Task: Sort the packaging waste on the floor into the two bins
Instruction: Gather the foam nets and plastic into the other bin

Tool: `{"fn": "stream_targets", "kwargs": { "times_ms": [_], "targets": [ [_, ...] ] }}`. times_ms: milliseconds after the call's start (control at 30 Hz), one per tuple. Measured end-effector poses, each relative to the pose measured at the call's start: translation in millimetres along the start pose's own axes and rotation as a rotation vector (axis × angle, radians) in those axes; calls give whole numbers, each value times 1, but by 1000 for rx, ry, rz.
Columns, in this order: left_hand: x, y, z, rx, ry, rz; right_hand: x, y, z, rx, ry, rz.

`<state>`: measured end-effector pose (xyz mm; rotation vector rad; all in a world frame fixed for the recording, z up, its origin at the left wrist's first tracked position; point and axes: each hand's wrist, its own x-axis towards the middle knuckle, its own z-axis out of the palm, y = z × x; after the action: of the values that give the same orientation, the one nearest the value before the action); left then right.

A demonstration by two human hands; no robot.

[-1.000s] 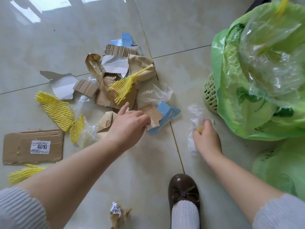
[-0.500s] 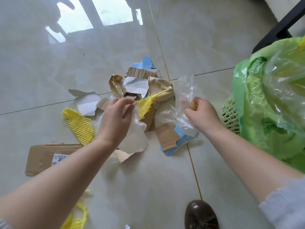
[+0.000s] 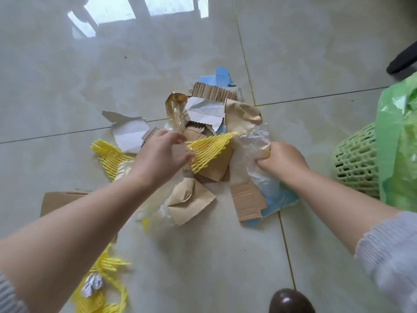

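Mixed packaging waste lies in a heap on the tiled floor. My left hand [image 3: 162,152] reaches into the heap, and its fingers curl round the left edge of a yellow foam net [image 3: 209,152]. A limp clear plastic sheet [image 3: 151,208] lies under that wrist; whether the hand holds it is hidden. My right hand [image 3: 282,159] grips crumpled clear plastic film [image 3: 255,141] just right of the net. A green mesh bin [image 3: 356,163] lined with a green bag [image 3: 401,143] stands at the right edge. Only this one bin is in view.
Around the hands lie brown paper [image 3: 189,202], a corrugated cardboard piece [image 3: 246,199] on blue card [image 3: 279,199], white paper [image 3: 130,136] and more yellow nets [image 3: 108,154]. A foil ball [image 3: 92,283] and a flat cardboard sheet [image 3: 61,199] lie bottom left. My shoe [image 3: 291,301] is below.
My left hand has lowered from lifting the clear sheet and now reaches the yellow net. My right hand has come down to the heap, still holding its plastic film.
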<state>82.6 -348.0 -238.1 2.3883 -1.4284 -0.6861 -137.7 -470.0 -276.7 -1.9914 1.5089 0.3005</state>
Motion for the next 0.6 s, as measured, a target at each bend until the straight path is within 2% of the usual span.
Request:
{"fn": "stream_targets", "kwargs": {
  "times_ms": [133,200,333,500,600],
  "targets": [
    [10,7,17,275,-201,70,-16,0,-5,213,117,75],
    [14,6,24,393,-245,84,-21,-2,-7,257,143,88],
    [17,1,33,360,-177,89,-21,-1,-12,370,204,81],
    [8,-4,24,229,-71,99,-22,8,-14,625,302,185],
    [-1,-10,5,173,-8,58,-30,2,-16,658,292,110]
  ]
}}
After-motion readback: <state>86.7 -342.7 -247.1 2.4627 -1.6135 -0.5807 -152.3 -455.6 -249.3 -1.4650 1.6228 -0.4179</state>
